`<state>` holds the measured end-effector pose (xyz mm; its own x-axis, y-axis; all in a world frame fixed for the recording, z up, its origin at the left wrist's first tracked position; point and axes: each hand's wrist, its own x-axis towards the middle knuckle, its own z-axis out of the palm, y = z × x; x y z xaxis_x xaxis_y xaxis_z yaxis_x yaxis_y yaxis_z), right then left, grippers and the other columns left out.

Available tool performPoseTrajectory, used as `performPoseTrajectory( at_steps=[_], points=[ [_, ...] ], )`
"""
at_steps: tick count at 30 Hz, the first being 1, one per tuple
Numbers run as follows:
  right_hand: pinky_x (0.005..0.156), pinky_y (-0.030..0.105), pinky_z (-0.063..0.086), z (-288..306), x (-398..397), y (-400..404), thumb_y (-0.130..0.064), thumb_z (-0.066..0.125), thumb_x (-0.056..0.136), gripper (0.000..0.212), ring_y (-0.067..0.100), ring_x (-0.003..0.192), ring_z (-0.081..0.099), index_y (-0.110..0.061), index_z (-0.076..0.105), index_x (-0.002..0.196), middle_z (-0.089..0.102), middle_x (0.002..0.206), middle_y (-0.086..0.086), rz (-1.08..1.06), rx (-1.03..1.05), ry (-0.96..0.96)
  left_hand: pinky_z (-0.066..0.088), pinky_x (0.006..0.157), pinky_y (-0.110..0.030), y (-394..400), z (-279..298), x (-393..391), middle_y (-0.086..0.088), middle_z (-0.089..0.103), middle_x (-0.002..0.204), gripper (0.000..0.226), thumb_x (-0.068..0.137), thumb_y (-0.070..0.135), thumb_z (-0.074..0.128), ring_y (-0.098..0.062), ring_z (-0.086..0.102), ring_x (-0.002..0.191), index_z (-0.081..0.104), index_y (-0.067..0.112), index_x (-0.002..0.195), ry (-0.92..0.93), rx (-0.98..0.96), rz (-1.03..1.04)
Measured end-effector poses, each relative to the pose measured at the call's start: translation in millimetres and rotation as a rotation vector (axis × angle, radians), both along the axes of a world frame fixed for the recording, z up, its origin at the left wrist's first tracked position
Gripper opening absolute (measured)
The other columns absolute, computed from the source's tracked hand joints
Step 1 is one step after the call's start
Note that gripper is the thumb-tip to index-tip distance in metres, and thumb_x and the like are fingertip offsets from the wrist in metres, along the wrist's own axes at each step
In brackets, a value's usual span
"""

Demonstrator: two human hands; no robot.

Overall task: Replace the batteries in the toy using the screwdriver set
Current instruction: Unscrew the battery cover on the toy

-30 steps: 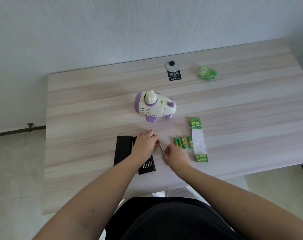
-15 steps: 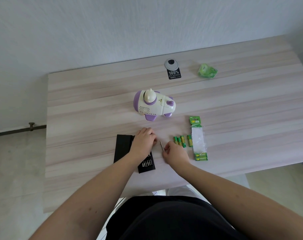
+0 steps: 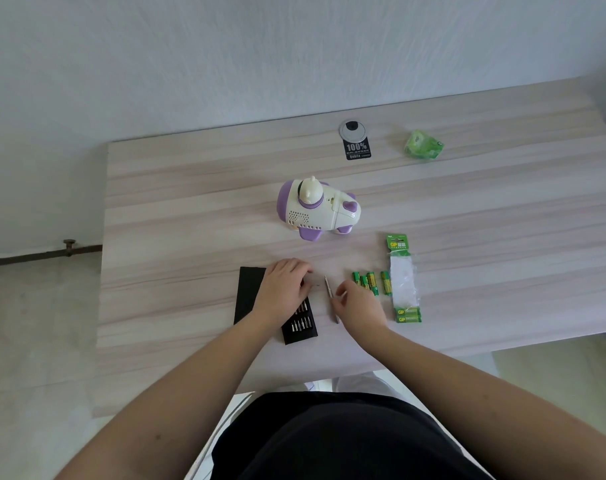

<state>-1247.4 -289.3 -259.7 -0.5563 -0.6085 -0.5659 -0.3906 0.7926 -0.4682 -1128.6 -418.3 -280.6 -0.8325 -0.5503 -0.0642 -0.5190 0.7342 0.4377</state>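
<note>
Since a second ago my right hand (image 3: 358,301) has tilted the thin screwdriver handle (image 3: 330,296) it pinches more upright beside the open bit case (image 3: 296,322); my left hand (image 3: 283,289) rests curled over the bits, probably picking one, though I cannot tell. Toy (image 3: 317,210) waits farther back on the counter (image 3: 177,216), loose batteries (image 3: 370,281) just right, handy for the swap

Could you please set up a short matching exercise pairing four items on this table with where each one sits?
Things:
1. toy
2. loose batteries
3. bit case
4. crumpled green wrapper

Places:
A. under the left hand
B. far right, near the wall
C. middle of the table
D. beside the opened battery pack

Pairs: 1-C, 2-D, 3-A, 4-B
</note>
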Motion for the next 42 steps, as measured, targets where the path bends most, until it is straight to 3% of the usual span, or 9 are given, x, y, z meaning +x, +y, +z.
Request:
performPoseTrajectory(
  at_steps=[8,16,21,25,29,33,36,38,42],
  points=[
    [0.064,0.029,0.045,17,-10,-1,-0.024,0.049,0.094,0.016,0.020,0.074,0.058,-0.015,0.062,0.092,0.064,0.087,0.001,-0.125,-0.172,0.075,0.044,0.103,-0.041,10,-9,32,-0.006,0.057,0.128,0.065,0.077,0.040,0.071,-0.026,0.055,0.118,0.053,0.011,0.131,-0.148,-0.140,-0.024],
    [0.074,0.030,0.047,59,-63,-28,-0.026,0.053,0.092,0.017,0.012,0.078,0.058,-0.019,0.062,0.106,0.057,0.104,-0.002,-0.316,-0.447,0.197,0.046,0.102,-0.039,2,-11,32,-0.002,0.058,0.132,0.073,0.070,0.038,0.081,-0.022,0.057,0.121,0.051,0.017,0.134,-0.116,-0.200,-0.153],
    [0.075,0.025,0.043,78,-91,-38,-0.029,0.054,0.094,0.027,0.009,0.082,0.056,-0.020,0.058,0.119,0.055,0.115,0.002,-0.271,-0.453,0.169,0.046,0.097,-0.038,-6,1,27,-0.006,0.055,0.131,0.055,0.083,0.033,0.067,-0.026,0.055,0.118,0.047,0.017,0.131,0.016,-0.169,-0.094],
    [0.086,0.029,0.045,80,-88,-44,-0.040,0.060,0.091,0.053,0.011,0.105,0.054,-0.025,0.043,0.139,0.045,0.133,0.000,-0.071,-0.412,0.101,0.046,0.094,-0.040,-26,33,4,-0.010,0.057,0.122,0.041,0.086,0.027,0.059,-0.029,0.054,0.112,0.053,0.010,0.123,0.237,-0.091,0.152],
    [0.099,0.033,0.040,80,-85,-56,-0.039,0.068,0.086,0.074,0.019,0.124,0.047,-0.023,0.031,0.147,0.038,0.145,0.000,0.056,-0.406,0.093,0.037,0.106,-0.034,-48,66,-21,-0.012,0.052,0.128,0.052,0.084,0.030,0.063,-0.025,0.045,0.120,0.048,0.006,0.128,0.393,-0.073,0.228],
    [0.094,0.025,0.038,80,-88,-73,-0.034,0.074,0.082,0.075,0.013,0.117,0.052,-0.020,0.037,0.145,0.044,0.137,-0.002,0.118,-0.411,0.089,0.026,0.116,-0.036,-71,86,-50,-0.012,0.034,0.150,0.101,0.069,0.035,0.085,-0.025,0.030,0.139,0.028,0.007,0.148,0.228,0.130,0.154],
    [0.094,0.029,0.044,79,-95,-83,-0.030,0.074,0.082,0.061,0.016,0.111,0.057,-0.019,0.049,0.137,0.052,0.129,-0.001,0.145,-0.402,0.096,0.030,0.112,-0.037,-88,89,-68,-0.008,0.041,0.148,0.122,0.053,0.035,0.092,-0.025,0.039,0.135,0.022,0.015,0.152,0.115,0.205,0.102],
    [0.093,0.029,0.043,80,-100,-85,-0.030,0.073,0.083,0.057,0.017,0.109,0.056,-0.020,0.051,0.136,0.055,0.126,0.000,0.158,-0.395,0.106,0.031,0.112,-0.037,-94,85,-75,-0.007,0.043,0.146,0.125,0.049,0.033,0.094,-0.023,0.040,0.134,0.024,0.018,0.151,0.094,0.253,0.110],
    [0.090,0.024,0.040,82,-109,-86,-0.029,0.071,0.085,0.055,0.016,0.109,0.056,-0.019,0.053,0.135,0.056,0.128,0.000,0.215,-0.398,0.101,0.029,0.112,-0.030,-92,72,-77,-0.007,0.045,0.139,0.106,0.049,0.032,0.093,-0.025,0.041,0.131,0.043,0.011,0.140,0.117,0.150,0.085]
  ],
)
